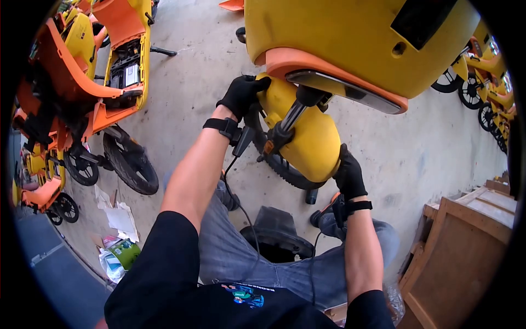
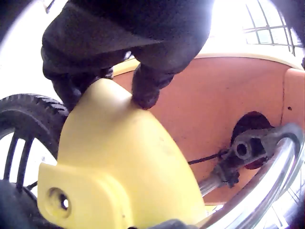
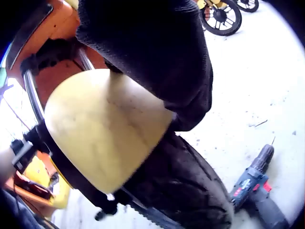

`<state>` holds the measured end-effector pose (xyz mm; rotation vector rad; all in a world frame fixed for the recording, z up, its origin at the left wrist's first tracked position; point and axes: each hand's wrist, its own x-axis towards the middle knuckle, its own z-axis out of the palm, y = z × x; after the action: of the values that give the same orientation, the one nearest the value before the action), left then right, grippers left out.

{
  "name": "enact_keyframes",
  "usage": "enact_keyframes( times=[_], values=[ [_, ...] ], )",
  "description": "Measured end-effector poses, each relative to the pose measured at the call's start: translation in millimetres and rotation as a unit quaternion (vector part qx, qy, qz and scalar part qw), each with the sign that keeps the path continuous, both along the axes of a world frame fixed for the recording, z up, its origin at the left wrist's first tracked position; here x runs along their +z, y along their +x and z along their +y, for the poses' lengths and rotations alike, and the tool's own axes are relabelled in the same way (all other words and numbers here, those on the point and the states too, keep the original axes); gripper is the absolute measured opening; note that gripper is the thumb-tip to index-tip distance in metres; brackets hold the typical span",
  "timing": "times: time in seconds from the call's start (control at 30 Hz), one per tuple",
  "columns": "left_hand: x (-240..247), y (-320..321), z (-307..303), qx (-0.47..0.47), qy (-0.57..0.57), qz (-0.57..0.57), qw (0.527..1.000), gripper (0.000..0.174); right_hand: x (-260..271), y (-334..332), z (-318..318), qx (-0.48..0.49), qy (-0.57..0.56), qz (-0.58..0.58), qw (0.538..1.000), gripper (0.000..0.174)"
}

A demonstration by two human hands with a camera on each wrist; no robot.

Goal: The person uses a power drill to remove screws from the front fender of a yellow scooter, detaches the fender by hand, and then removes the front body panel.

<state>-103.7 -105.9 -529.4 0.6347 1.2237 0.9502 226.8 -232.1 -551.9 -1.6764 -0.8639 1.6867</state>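
A yellow scooter mudguard (image 1: 307,134) curves over a black tyre (image 1: 282,167) beneath the yellow and orange scooter body (image 1: 350,44). My gloved left hand (image 1: 241,94) grips the mudguard's upper left edge, fingers curled over it (image 2: 145,93). My gloved right hand (image 1: 348,175) holds the lower right end of the same mudguard (image 3: 102,126), pressed against the tyre (image 3: 183,183). A chrome and black shock absorber (image 1: 287,123) runs diagonally across the mudguard. The left wrist view shows the pale yellow mudguard (image 2: 119,167) with a bolt hole (image 2: 59,202) and the orange panel (image 2: 224,109) behind it.
A cordless drill (image 3: 255,183) lies on the concrete floor by the tyre. Other yellow and orange scooters (image 1: 87,82) stand at the left and far right (image 1: 487,88). A wooden crate (image 1: 466,247) sits at the right. Paper litter (image 1: 118,236) lies at the left.
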Motion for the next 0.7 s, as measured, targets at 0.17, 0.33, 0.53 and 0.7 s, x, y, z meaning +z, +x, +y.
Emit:
enact_keyframes(
  times=[0.17,0.33,0.53,0.7],
  values=[
    [-11,1,4,0.018,0.004,0.005,1.0,0.028,-23,6,5,-0.076,-0.063,0.064,0.993,0.05],
    [-16,-4,8,-0.002,-0.016,0.063,0.998,0.029,10,-4,3,-0.071,0.032,0.039,0.996,0.047],
    [-42,-10,12,-0.007,-0.019,0.03,0.999,0.028,25,-1,8,-0.024,-0.045,0.044,0.998,0.055],
    [-14,-2,5,-0.009,0.009,0.041,0.999,0.027,1,5,6,-0.028,-0.055,0.121,0.991,0.059]
  ],
)
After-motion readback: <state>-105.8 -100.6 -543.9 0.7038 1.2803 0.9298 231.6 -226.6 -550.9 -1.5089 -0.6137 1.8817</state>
